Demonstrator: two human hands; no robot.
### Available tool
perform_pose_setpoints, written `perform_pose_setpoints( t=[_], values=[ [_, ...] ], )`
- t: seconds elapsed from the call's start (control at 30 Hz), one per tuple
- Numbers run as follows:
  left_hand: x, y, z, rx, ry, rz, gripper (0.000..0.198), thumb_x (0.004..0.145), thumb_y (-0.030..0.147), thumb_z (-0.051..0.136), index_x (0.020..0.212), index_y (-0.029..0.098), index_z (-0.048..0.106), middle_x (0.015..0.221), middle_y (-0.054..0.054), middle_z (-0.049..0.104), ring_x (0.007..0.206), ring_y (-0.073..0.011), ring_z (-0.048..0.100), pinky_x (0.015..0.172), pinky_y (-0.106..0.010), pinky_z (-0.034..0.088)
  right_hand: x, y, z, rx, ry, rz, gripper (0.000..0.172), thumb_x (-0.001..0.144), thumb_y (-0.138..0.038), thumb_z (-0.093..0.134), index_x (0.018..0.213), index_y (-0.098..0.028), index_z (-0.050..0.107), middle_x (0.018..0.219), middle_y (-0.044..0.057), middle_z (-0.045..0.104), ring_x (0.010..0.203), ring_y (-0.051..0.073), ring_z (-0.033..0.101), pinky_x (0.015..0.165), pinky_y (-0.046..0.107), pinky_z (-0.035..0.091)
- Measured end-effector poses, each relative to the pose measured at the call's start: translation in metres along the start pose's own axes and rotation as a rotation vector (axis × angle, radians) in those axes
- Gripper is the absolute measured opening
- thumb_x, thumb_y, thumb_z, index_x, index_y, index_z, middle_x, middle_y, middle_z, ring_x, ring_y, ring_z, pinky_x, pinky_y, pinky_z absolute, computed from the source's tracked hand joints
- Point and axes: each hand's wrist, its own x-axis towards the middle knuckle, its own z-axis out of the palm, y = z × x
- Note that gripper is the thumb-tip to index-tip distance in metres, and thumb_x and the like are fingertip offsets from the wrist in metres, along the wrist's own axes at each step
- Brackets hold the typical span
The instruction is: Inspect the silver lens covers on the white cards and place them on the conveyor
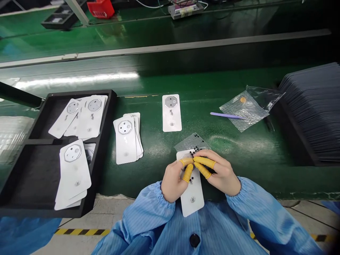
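Together, left hand [173,179] and right hand [222,173], wearing four yellow cots [205,162], meet over one card [191,197], grip unclear.

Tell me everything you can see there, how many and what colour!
Table: one, green, across the view
Big tray: one, black, left
Cards: many, white, in big tray, on table, one under the hands
Tiny pieces: many, black, centre
Bubble wrap: at least two, clear, centre and right
Tweezers: one, purple, right
Sheets: uncountable stack, dark grey, far right
Bin: one, red, back left
Box: one, grey, back centre
Left grip: one, yellow finger covers, over a card
Right grip: one, yellow finger covers, same card
Sleeves: two, blue, bottom
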Motion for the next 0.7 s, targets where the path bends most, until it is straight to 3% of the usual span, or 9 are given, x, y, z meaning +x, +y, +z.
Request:
perform_pose_setpoints(
  t=[0.13,0.37,0.6,0.7],
  values=[
    [0.001,-0.006,-0.002,0.075,-0.044,0.035,0.023,0.087,0.016,0.05,0.104,0.016,0.064,0.097,-0.011,0.073,0.088,-0.0238,0.069,0.077,-0.034,0.056,0.002,0.005,0.003,0.016,-0.044,0.019,0.024,0.086,-0.011,0.056,0.107,-0.021,0.062,0.1,0.008,0.066,0.093,0.018,0.063,0.077,0.036,0.057],
    [0.006,-0.012,-0.003,0.109,-0.075,0.043,0.023,0.087,0.017,0.047,0.102,0.018,0.065,0.092,-0.009,0.073,0.084,-0.0234,0.07,0.074,-0.034,0.056,0.001,0.007,0.016,0.102,0.06,0.166,0.013,0.086,-0.013,0.056,0.094,-0.02,0.064,0.093,0.006,0.067,0.087,0.016,0.064,0.075,0.032,0.057],
    [0.013,-0.012,-0.005,-0.058,-0.069,-0.034,0.019,0.087,0.019,0.052,0.097,0.018,0.068,0.098,-0.009,0.075,0.091,-0.0224,0.07,0.083,-0.035,0.054,0.0,0.007,0.021,0.041,0.123,0.272,0.011,0.088,-0.017,0.053,0.093,-0.019,0.062,0.095,0.007,0.066,0.088,0.016,0.065,0.078,0.031,0.056],
    [0.009,-0.013,-0.015,-0.224,-0.026,-0.115,0.021,0.084,0.024,0.059,0.102,0.016,0.066,0.105,-0.011,0.073,0.097,-0.0242,0.068,0.088,-0.037,0.053,-0.003,0.011,0.021,-0.029,0.17,0.253,0.011,0.088,-0.016,0.054,0.094,-0.019,0.062,0.097,0.007,0.066,0.091,0.017,0.064,0.081,0.034,0.055]
  ],
)
